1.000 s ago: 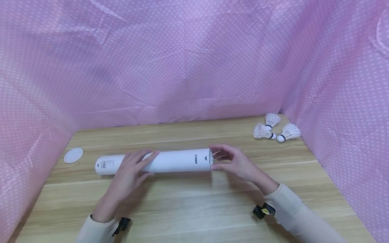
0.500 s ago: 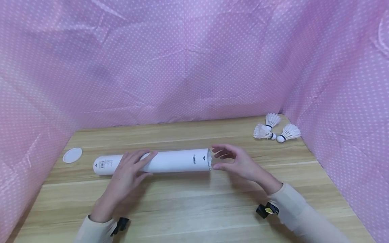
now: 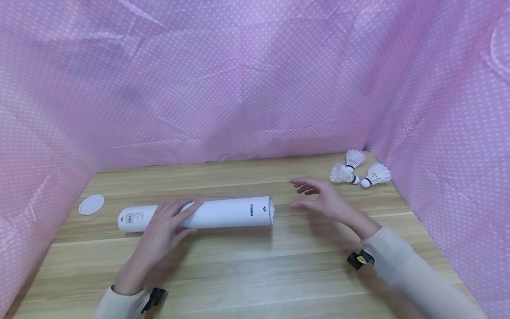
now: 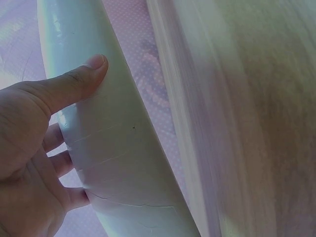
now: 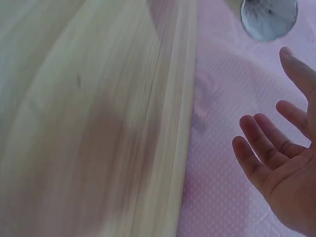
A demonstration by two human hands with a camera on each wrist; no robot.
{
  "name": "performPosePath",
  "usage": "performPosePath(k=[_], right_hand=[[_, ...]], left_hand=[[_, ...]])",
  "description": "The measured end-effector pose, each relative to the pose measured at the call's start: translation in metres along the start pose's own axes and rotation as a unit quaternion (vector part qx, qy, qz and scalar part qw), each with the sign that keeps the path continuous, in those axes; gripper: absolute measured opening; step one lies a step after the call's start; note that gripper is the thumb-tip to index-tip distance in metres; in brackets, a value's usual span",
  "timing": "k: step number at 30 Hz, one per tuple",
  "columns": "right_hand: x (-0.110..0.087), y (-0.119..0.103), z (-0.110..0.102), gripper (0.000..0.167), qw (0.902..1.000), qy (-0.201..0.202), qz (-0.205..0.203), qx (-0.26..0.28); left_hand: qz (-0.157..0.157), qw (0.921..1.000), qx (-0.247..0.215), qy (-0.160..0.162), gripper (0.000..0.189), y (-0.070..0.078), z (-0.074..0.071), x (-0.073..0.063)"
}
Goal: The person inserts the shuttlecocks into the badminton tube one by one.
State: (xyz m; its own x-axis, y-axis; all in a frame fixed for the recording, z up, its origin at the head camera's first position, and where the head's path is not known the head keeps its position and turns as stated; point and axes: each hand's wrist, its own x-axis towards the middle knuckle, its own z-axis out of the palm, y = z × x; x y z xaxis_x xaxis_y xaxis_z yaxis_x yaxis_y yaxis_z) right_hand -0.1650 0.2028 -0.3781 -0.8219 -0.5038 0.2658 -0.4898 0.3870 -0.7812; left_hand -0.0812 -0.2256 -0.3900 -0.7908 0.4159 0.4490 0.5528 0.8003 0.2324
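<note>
The left hand [image 3: 163, 228] grips the tube [image 3: 229, 213] near its middle, seemingly to steady it, with its open end [image 3: 272, 210] facing the right hand [image 3: 330, 201], whose parted fingers hold nothing; three shuttlecocks [image 3: 379, 173] lie beyond that hand.

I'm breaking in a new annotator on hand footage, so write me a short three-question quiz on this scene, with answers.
1. How many loose shuttlecocks lie on the table near its far right corner?

2. True or false: the left hand grips the white tube, while the right hand is apart from it.

3. Where does the round white disc lie, as the person sees it?
A) Among the shuttlecocks
B) Against the tube's right end
C) Near the table's left edge

Key:
1. Three.
2. True; a gap shows between the right hand and the tube.
3. C.
</note>
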Motion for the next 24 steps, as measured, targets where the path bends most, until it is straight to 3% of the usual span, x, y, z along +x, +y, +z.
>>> performPosePath(k=[5,9,15,24], right_hand=[[0.006,0.01,-0.015,0.057,0.9975,0.001,-0.005,-0.071],[0.012,0.02,-0.027,0.057,0.9894,-0.003,-0.013,-0.145],[0.025,0.032,-0.04,0.054,0.9657,-0.031,-0.012,-0.257],[0.041,0.038,-0.053,0.053,0.9303,-0.097,0.035,-0.352]], left_hand=[[0.003,1.0,0.004,-0.001,0.09,0.0,0.001,0.001],[0.002,1.0,0.007,-0.005,0.091,0.0,0.001,0.002],[-0.001,0.9999,0.006,-0.01,0.091,0.001,0.002,0.002],[0.002,0.9999,0.003,-0.015,0.091,0.001,0.002,0.005]])
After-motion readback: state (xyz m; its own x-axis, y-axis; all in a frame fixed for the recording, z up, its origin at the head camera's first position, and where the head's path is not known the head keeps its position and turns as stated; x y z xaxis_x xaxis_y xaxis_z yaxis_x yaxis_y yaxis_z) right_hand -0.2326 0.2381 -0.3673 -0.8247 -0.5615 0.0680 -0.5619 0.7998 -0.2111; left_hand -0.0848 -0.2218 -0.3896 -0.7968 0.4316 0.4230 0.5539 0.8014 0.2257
